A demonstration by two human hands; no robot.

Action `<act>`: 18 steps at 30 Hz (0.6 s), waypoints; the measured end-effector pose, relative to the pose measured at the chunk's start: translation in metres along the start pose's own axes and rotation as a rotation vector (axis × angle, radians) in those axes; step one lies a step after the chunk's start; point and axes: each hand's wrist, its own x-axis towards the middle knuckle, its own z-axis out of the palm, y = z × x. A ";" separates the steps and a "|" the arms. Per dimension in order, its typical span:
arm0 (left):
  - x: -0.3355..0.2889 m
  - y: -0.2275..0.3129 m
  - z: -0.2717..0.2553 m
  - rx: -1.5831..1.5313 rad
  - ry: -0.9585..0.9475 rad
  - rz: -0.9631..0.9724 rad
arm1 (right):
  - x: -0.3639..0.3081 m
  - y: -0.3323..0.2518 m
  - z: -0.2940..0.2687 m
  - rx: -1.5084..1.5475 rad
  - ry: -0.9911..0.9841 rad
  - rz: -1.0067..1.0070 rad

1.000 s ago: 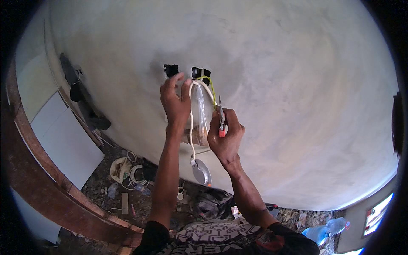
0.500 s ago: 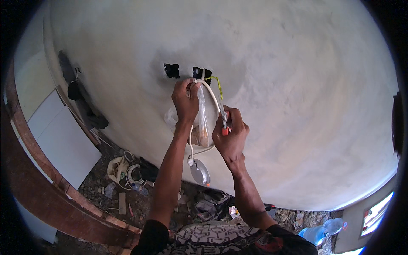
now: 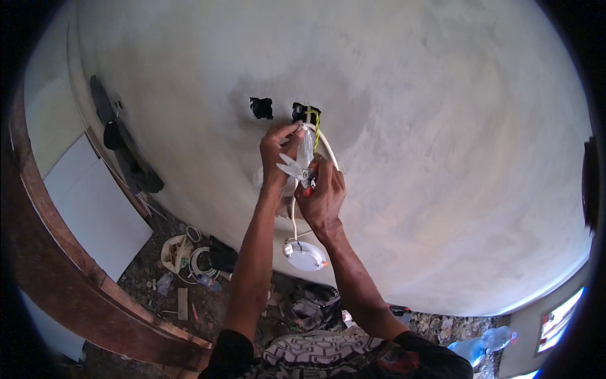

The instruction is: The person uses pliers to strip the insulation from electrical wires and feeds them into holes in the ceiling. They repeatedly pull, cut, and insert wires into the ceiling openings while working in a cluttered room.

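Note:
My left hand [image 3: 278, 145] is raised to the wall, its fingertips pinching a white cable [image 3: 329, 150] just below the right-hand box hole [image 3: 297, 114]. A yellow-green wire [image 3: 316, 131] comes down from that hole. My right hand [image 3: 325, 197] grips red-handled snips [image 3: 294, 169], their two metal blades spread apart and pointing left, in front of my left wrist. A clear plastic bag [image 3: 306, 146] hangs between the hands, partly hidden. Below, a round white lamp [image 3: 307, 258] dangles on the cable against the wall.
A second box hole [image 3: 261, 108] opens to the left in the grey plastered wall [image 3: 442, 139]. On the rubble floor lie a cable coil [image 3: 201, 260], a cream bag [image 3: 175, 251], a dark backpack [image 3: 312, 306] and a large blue bottle [image 3: 470, 349]. A wooden beam [image 3: 82, 268] runs at left.
My right hand has moved left and turned the snips, which now point left with their blades spread. The yellow-green wire now hangs straighter, and the lamp has swung round slightly right.

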 end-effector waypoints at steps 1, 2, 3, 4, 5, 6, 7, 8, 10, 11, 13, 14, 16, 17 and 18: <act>0.003 0.001 -0.004 -0.075 -0.045 -0.013 | -0.002 0.002 0.003 0.002 0.000 0.004; 0.005 0.001 -0.005 -0.133 -0.061 -0.065 | -0.004 0.006 0.008 -0.009 -0.010 0.001; 0.006 0.000 -0.008 -0.184 -0.079 -0.119 | -0.006 0.007 0.012 -0.015 -0.019 0.003; 0.008 -0.001 -0.010 -0.236 -0.097 -0.173 | -0.006 0.008 0.016 -0.023 -0.029 0.004; 0.010 -0.006 -0.013 -0.198 -0.117 -0.174 | -0.005 0.007 0.020 -0.023 0.028 -0.029; 0.012 -0.006 -0.015 -0.211 -0.123 -0.181 | -0.004 0.006 0.024 -0.024 0.053 -0.035; 0.014 -0.005 -0.016 -0.224 -0.129 -0.187 | -0.003 0.006 0.028 -0.025 0.079 -0.042; 0.016 -0.004 -0.017 -0.237 -0.135 -0.194 | -0.003 0.005 0.031 -0.027 0.104 -0.050; 0.019 0.008 -0.019 -0.179 -0.181 -0.199 | -0.004 0.006 0.035 -0.020 0.093 -0.012; 0.021 0.011 -0.020 -0.149 -0.205 -0.201 | -0.004 0.006 0.037 -0.016 0.087 0.007; 0.023 0.003 -0.019 -0.141 -0.272 -0.226 | -0.003 0.007 0.044 -0.002 0.119 -0.018; 0.024 -0.001 -0.019 -0.138 -0.306 -0.238 | -0.003 0.007 0.047 0.006 0.135 -0.030; 0.027 -0.001 -0.017 -0.315 -0.352 -0.293 | -0.005 0.007 0.050 0.006 0.107 -0.008; 0.027 -0.001 -0.017 -0.405 -0.375 -0.320 | -0.006 0.006 0.050 0.005 0.094 0.003; 0.028 0.000 -0.016 -0.411 -0.369 -0.320 | -0.006 0.006 0.051 0.024 0.095 0.021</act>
